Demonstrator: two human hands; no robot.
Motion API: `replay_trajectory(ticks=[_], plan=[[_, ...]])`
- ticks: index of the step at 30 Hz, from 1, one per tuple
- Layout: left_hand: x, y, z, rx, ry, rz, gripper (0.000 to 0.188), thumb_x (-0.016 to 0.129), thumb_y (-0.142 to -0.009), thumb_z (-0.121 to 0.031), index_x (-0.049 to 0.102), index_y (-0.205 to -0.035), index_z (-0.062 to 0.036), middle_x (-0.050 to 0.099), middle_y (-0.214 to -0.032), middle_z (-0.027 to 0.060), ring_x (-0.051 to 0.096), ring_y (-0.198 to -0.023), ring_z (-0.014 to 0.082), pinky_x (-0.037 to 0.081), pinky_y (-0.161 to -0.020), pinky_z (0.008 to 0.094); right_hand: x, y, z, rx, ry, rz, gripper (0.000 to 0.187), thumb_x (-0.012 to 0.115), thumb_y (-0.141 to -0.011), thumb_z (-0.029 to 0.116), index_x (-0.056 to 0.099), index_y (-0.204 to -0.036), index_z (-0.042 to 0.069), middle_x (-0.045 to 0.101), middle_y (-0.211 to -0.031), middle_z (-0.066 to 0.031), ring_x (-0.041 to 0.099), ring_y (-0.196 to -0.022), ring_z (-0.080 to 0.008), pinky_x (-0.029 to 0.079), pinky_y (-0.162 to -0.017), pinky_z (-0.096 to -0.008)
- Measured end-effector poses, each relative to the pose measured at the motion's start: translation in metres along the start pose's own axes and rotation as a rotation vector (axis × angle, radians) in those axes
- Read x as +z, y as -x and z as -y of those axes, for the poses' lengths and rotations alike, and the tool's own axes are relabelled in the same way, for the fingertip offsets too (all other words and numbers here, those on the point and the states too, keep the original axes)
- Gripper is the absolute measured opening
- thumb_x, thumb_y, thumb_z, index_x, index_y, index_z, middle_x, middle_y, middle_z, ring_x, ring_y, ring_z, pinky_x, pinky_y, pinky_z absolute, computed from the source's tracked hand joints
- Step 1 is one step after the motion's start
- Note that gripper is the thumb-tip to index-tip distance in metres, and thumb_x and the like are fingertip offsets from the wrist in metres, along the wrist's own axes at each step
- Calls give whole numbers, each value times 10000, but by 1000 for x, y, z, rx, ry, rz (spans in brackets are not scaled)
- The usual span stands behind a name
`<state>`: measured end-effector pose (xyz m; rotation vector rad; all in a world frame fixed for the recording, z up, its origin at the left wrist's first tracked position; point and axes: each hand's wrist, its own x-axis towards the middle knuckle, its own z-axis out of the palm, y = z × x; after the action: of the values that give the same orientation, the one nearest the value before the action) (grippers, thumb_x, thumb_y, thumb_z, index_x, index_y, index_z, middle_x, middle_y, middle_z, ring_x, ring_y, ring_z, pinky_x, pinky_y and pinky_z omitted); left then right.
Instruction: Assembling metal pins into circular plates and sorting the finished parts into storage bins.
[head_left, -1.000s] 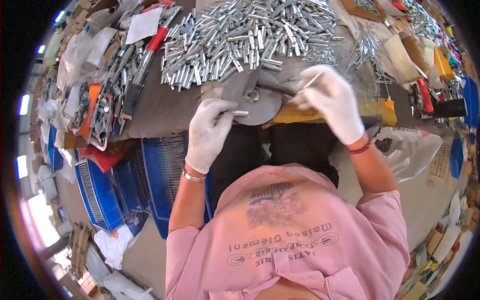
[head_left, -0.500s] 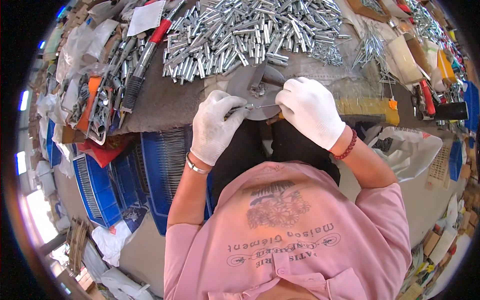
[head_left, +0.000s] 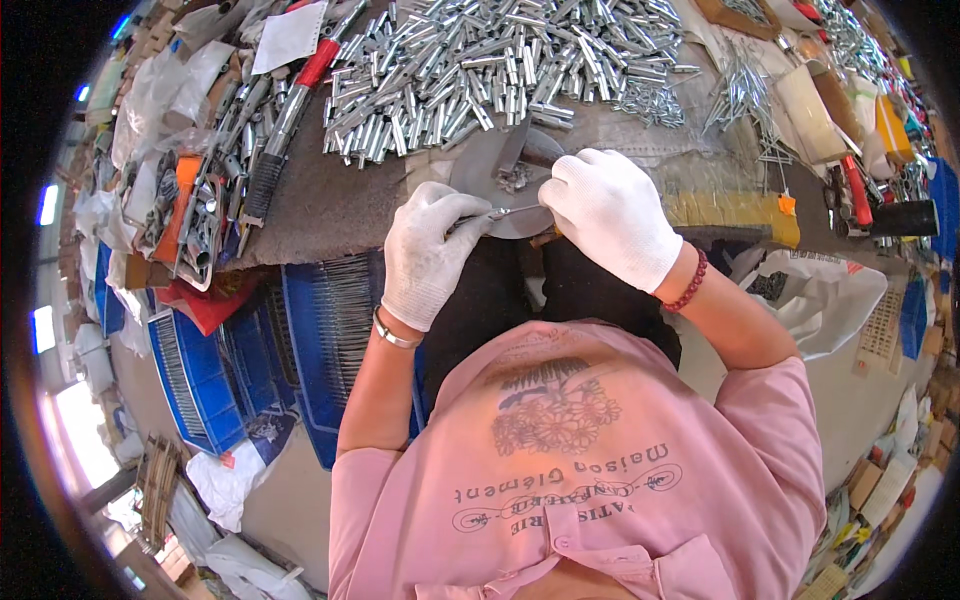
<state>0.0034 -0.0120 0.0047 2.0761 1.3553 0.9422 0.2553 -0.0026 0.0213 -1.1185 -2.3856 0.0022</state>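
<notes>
— What do we hold?
— Our left hand (head_left: pixel 428 255) pinches a tube (head_left: pixel 495 214) between closed thumb and fingers; our right hand (head_left: pixel 612 215), fingers curled tight, grips a rod (head_left: pixel 523 209) that reaches it; both pieces show just above frame centre, over the disc (head_left: pixel 474 172).
— And top centre?
— Our metal pile (head_left: pixel 480 80).

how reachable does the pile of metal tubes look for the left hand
Probably yes: nothing tall seems to stand between the left hand and the pile of metal tubes, though that hand holds a small metal piece.
</notes>
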Motion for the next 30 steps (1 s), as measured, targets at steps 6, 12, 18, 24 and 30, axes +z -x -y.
replay_trajectory(ticks=[6, 12, 18, 24, 30], plan=[[2, -2, -3, 39, 11, -21, 137, 835, -822, -35, 804, -953, -59, 697, -912, 125, 708, -860, 303, 557, -768, 388, 2, 1, -2, -24, -17, -21, 115, 746, -781, 90, 650, -818, 140, 578, -874, -49, 636, -859, -263, 544, -773, -411], [3, -3, -3, 47, 18, -17, 108, 823, -828, -34, 810, -928, -72, 695, -897, 120, 699, -855, 313, 548, -772, 397, 8, 1, -5, -86, -6, 9, 40, 655, -842, 145, 681, -872, 149, 573, -872, -39, 630, -872, -258, 531, -769, -406], [0, 1, -11, 6, -20, -23, 135, 842, -804, -13, 801, -917, -74, 685, -906, 114, 691, -854, 308, 539, -771, 399, -9, 16, -23, 138, 11, -70, 136, 737, -856, 138, 746, -991, 155, 651, -869, -46, 674, -861, -284, 563, -773, -413], [-2, -3, -16, 48, -18, -35, 164, 855, -792, -8, 798, -933, -70, 682, -906, 111, 685, -840, 309, 537, -759, 400, -17, 42, -103, 574, 209, -149, 41, 787, -872, 171, 785, -900, 141, 700, -898, -67, 721, -887, -291, 582, -761, -415], [0, -1, -13, 64, -2, -47, 166, 854, -792, -12, 802, -937, -73, 686, -912, 111, 686, -840, 312, 539, -759, 399, -7, 32, -108, 521, 309, -105, 88, 798, -851, 214, 755, -844, 137, 689, -881, -63, 720, -870, -290, 584, -743, -411]])
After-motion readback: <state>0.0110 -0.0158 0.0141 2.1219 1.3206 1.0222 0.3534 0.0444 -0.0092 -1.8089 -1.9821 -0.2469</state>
